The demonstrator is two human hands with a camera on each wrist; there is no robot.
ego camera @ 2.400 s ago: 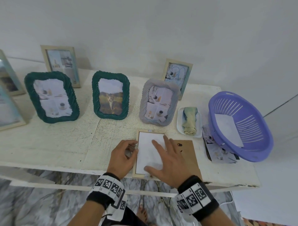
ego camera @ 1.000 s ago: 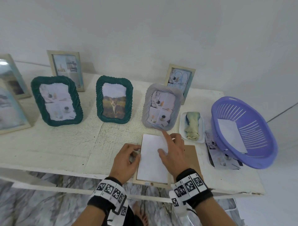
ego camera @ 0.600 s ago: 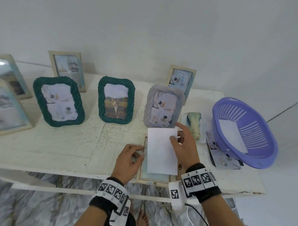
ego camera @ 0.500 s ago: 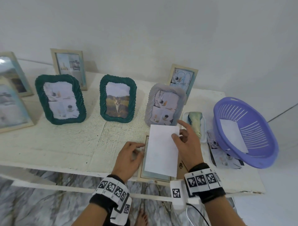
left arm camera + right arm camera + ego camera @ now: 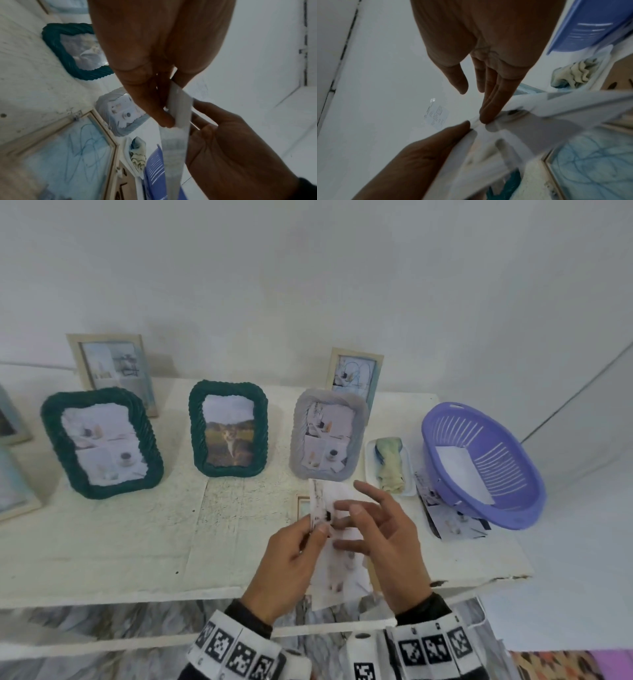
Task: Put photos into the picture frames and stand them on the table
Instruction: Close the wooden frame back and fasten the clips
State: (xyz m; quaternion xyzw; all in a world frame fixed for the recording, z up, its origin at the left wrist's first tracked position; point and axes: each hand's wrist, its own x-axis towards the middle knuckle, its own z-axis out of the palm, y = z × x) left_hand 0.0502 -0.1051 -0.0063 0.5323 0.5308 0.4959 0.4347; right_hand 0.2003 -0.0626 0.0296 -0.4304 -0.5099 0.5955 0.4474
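Most of the job looks done: on the desk (image 5: 102, 546) several filled frames stand upright, among them two green frames (image 5: 102, 441) (image 5: 228, 429), a grey frame (image 5: 327, 434) and two pale wooden ones (image 5: 114, 369) (image 5: 356, 373) at the back by the wall; more frames show only partly at the left edge.

One frame is in hand; an open wooden frame (image 5: 68, 146) lies flat on the desk near its front edge, glass bare, with its brown backing board (image 5: 122, 189) beside it; in the head view the hands hide most of it.

The photo (image 5: 337, 570) is lifted above that frame, printed side towards the person; the left hand (image 5: 287, 566) pinches its left edge between thumb and fingers; the right hand (image 5: 387, 546) has its fingers fairly straight against the sheet, thumb on the front, so its grip seems light.

Left to do, judging from this: lay the photo in, refit the backing, stand the frame up; a purple basket (image 5: 486, 508) at the right holds a white sheet, and more prints (image 5: 452, 522) lie under its rim, so further frames may follow.
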